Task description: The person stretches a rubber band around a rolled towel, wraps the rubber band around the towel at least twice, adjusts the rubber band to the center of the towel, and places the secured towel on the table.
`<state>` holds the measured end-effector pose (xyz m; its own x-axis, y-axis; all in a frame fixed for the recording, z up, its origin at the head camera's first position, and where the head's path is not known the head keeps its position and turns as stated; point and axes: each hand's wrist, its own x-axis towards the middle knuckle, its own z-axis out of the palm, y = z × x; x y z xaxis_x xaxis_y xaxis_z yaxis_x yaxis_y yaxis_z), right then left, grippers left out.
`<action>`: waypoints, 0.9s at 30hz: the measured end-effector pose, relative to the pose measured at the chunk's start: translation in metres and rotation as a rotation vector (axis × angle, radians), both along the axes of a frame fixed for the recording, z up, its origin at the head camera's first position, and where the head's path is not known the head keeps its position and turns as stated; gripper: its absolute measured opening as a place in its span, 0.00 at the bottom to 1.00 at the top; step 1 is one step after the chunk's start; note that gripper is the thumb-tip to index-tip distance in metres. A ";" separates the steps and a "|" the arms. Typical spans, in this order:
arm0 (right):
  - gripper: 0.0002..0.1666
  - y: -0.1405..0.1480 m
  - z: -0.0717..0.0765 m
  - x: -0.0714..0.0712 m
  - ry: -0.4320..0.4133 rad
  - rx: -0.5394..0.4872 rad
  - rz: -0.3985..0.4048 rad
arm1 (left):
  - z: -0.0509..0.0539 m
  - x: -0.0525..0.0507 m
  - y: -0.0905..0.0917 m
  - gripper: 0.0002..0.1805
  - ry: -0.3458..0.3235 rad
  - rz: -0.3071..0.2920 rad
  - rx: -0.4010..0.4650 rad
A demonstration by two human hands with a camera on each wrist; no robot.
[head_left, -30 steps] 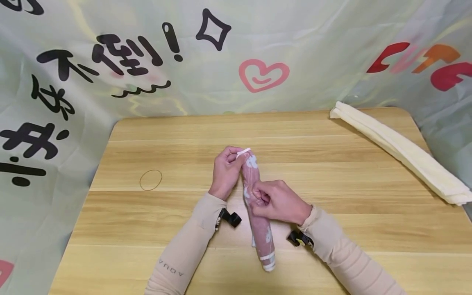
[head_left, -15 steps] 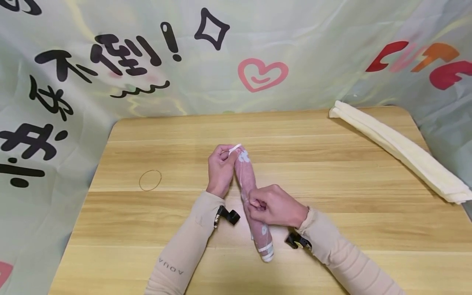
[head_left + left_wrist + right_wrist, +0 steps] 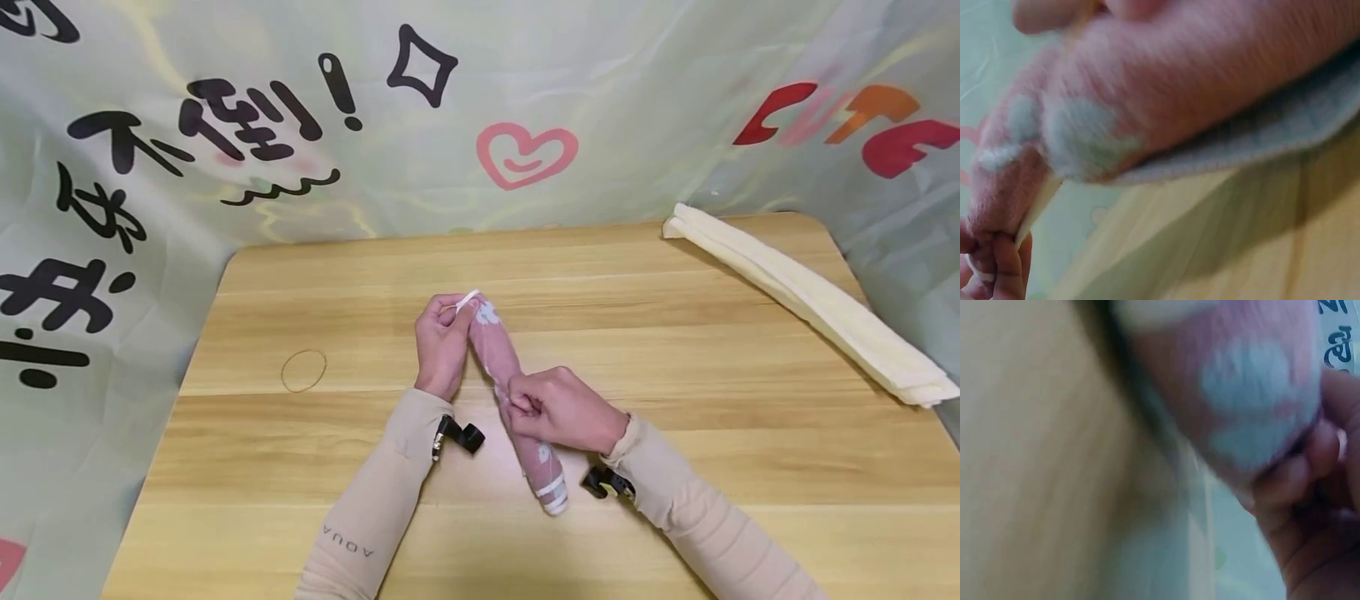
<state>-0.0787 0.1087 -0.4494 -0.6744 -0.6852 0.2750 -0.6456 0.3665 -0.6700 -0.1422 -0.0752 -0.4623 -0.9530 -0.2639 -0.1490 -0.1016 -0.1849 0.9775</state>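
Observation:
A rolled pink towel (image 3: pixel 492 350) with pale flower patches and a striped white end slants across the middle of the table. At its far end my left hand (image 3: pixel 441 354) pinches the tip, where a white edge sticks up. My right hand (image 3: pixel 566 412) grips the middle of the roll with curled fingers. In the left wrist view a loose pale underside flap (image 3: pixel 1241 153) hangs below the roll, and a blurred yellowish strand passes near the fingers at the top. The right wrist view is blurred; the towel (image 3: pixel 1247 400) fills its upper part, with my right hand (image 3: pixel 1310 519) on it.
A thin brown ring like a rubber band (image 3: pixel 303 371) lies on the wooden table (image 3: pixel 315 467) to the left. A long folded cream cloth (image 3: pixel 810 304) lies along the right side. Behind the table hangs a printed curtain (image 3: pixel 637 108).
My left hand has moved left with the towel's far end, so the roll slants more. Its striped near end has shifted away from me. My right hand keeps its grip, nearly in place.

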 end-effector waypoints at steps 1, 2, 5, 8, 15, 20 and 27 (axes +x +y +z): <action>0.21 0.000 0.000 -0.001 -0.019 0.020 -0.025 | 0.000 0.000 0.000 0.08 -0.001 0.002 0.017; 0.20 0.001 0.000 -0.001 -0.036 0.039 -0.044 | 0.000 0.000 -0.001 0.08 -0.003 0.001 0.028; 0.17 0.001 0.000 -0.002 -0.077 0.080 -0.077 | 0.002 0.000 -0.001 0.08 0.003 -0.010 0.049; 0.16 0.001 0.001 -0.002 -0.116 0.092 -0.104 | 0.004 0.000 -0.001 0.08 0.007 -0.010 0.059; 0.18 0.000 0.004 -0.001 -0.200 0.073 -0.169 | 0.009 0.002 -0.003 0.10 -0.008 -0.039 0.054; 0.24 0.002 0.005 -0.003 -0.221 0.114 -0.241 | 0.013 0.002 -0.006 0.11 -0.012 -0.054 0.052; 0.25 0.008 0.007 -0.006 -0.333 0.209 -0.218 | 0.019 0.002 -0.011 0.10 0.002 -0.065 0.074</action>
<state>-0.0848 0.1170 -0.4426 -0.8376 -0.5349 -0.1108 -0.3000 0.6200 -0.7250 -0.1401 -0.0858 -0.4435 -0.9681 -0.1895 -0.1642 -0.1141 -0.2500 0.9615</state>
